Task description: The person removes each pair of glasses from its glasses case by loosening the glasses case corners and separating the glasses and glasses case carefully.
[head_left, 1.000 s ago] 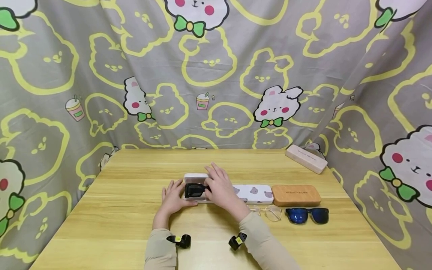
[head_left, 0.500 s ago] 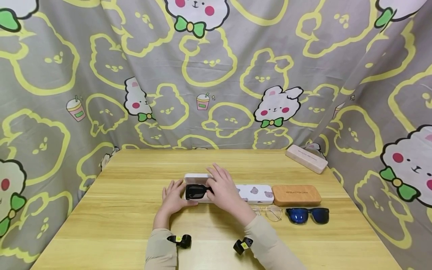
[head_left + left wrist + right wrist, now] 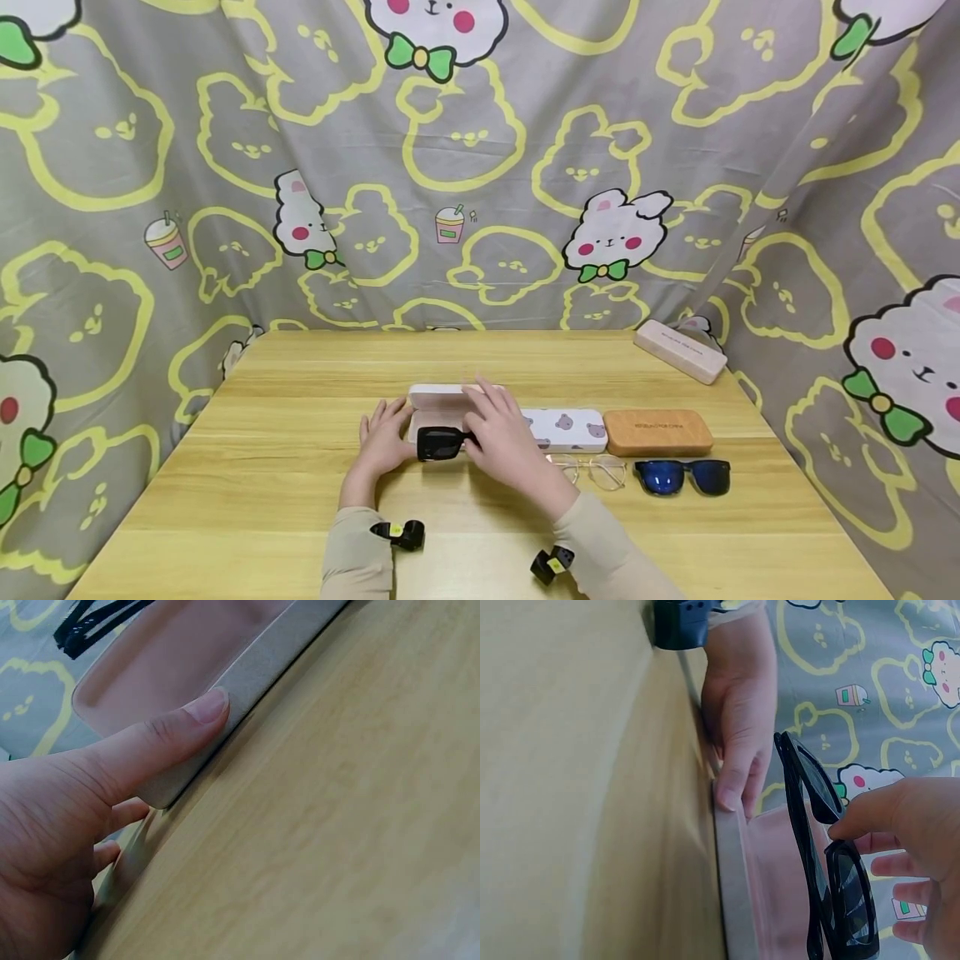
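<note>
Head: right hand (image 3: 501, 437) apparently pinches black sunglasses (image 3: 439, 443).

Through my cameras I make out glossy, plastic-looking black sunglasses (image 3: 441, 443), a smooth lining (image 3: 172, 664) and matt-looking rim (image 3: 247, 679) on the open case (image 3: 442, 401), a leather-like tan case (image 3: 658, 435), shiny mirrored blue sunglasses (image 3: 662, 478), a smooth wood-grain surface (image 3: 225, 500) with a faint sheen, and a soft, creased cloth curtain (image 3: 360, 150).
</note>
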`<state>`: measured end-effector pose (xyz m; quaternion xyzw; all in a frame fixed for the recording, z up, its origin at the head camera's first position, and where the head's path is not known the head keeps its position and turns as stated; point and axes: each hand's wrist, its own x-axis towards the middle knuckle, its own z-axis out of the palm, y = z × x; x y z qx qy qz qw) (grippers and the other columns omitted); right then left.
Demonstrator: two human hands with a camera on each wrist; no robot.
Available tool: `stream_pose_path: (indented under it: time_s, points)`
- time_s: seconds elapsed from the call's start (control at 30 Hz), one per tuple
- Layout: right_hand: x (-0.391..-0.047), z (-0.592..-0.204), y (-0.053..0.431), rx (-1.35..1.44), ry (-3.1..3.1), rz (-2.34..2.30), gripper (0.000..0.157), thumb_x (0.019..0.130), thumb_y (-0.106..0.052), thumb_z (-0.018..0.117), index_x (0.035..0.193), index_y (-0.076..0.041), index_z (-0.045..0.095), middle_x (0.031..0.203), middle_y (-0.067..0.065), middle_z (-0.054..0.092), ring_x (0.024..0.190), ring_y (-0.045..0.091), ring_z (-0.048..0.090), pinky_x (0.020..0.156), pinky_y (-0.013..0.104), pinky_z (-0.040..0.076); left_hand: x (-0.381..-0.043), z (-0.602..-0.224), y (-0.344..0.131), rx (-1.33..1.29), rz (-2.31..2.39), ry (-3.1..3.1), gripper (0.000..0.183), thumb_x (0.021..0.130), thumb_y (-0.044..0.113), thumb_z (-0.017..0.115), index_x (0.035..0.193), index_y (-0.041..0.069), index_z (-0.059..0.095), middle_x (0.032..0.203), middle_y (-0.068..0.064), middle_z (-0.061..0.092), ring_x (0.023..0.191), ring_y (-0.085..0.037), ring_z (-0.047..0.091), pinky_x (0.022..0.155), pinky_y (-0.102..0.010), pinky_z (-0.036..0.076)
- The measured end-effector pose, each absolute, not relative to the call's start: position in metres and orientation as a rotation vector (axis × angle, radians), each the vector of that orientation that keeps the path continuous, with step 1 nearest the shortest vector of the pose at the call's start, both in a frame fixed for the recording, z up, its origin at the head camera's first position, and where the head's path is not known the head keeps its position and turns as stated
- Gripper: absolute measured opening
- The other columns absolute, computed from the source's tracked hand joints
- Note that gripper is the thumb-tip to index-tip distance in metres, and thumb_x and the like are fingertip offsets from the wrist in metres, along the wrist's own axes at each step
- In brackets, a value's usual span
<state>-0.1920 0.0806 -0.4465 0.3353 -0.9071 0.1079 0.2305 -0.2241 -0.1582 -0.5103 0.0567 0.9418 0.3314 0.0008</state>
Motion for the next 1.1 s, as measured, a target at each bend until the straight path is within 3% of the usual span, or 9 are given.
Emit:
stream_pose_path:
  time_s: [0.27,0.63,1.1]
  points:
    - [-0.186,-0.455,0.084,0.951,-2.497,0.266,0.012,0.077,-0.023,0.074,0.079,-0.018,0.063,0.142,0.012,0.054,0.139,0.038,0.041,0.110,0.055,0.040,-0.223,-0.508,-0.157,0.172,1.038,2.943,0.088,0.069,0.047,0.083,0.141,0.008,0.051,0.158,-0.014,0.032,0.149,-0.046,0.009,0.115,-0.069,-0.006]
    - [-0.179,-0.461,0.085,0.954,-2.613,0.241,0.015,0.079,-0.027,0.073,0.081,-0.019,0.061,0.141,0.012,0.054,0.140,0.037,0.040,0.112,0.056,0.037,-0.224,-0.509,-0.156,0.177,1.046,2.954,0.084,0.071,0.040,0.084,0.142,0.010,0.050,0.157,-0.016,0.033,0.149,-0.046,0.010,0.115,-0.069,-0.005]
    - [-0.181,-0.472,0.083,0.969,-2.572,0.221,0.018,0.075,-0.024,0.074,0.074,-0.019,0.056,0.132,0.011,0.061,0.134,0.038,0.047,0.107,0.052,0.043,-0.223,-0.509,-0.157,0.183,1.030,2.969,0.089,0.068,0.049,0.084,0.140,0.010,0.052,0.157,-0.016,0.033,0.149,-0.046,0.010,0.115,-0.070,-0.003]
